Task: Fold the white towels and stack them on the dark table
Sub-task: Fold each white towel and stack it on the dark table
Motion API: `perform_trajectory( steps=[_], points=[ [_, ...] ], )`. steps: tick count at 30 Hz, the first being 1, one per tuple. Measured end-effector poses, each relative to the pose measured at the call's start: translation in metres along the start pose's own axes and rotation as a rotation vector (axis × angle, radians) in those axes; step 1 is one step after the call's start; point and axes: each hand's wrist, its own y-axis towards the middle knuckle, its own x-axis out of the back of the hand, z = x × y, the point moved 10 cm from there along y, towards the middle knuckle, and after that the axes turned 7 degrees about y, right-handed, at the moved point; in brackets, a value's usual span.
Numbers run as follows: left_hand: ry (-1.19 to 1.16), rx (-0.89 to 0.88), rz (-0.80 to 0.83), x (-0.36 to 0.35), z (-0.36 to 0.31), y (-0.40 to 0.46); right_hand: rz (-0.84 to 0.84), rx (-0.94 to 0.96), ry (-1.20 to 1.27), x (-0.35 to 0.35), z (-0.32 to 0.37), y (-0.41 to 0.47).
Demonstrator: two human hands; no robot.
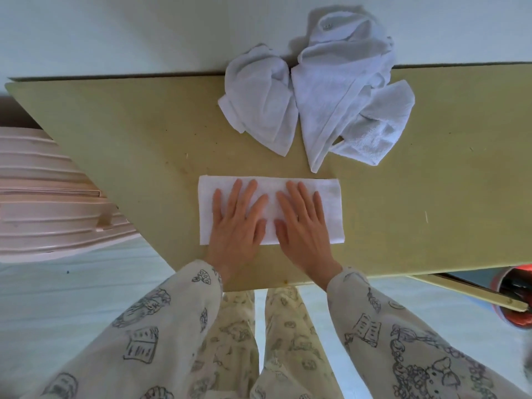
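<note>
Head view looks straight down on an olive-tan table [115, 133] where a folded towel [331, 197] lies as a long, neat rectangle close to the near edge. Both hands rest on it, palms down and side by side: the left hand [237, 223] covers the left half, the right hand [302, 223] the right half. Fingers are spread flat and point away from the person, so neither hand grips anything; they only press on the cloth. The thumbs nearly meet over the middle of the towel. Just beyond the folded piece, toward the far edge of the table, lie the crumpled towels [325, 105], white and unfolded, in a loose heap that reaches up against the pale wall [115, 33]; the tip of one hangs down close to the folded towel's far edge. Patterned sleeves [161, 326] with sketched drawings cover both forearms. To the left, below the table's corner, stands a pink ribbed suitcase [49, 197]. At the right edge, partly under the table, a red container [512, 295] shows.
</note>
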Motion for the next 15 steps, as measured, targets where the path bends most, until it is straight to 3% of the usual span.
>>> perform_trajectory(
  steps=[15],
  points=[
    [0.19,-0.007,-0.04,-0.005,0.015,0.001,-0.018,0.042,-0.225,0.004,-0.036,0.0]
  ],
)
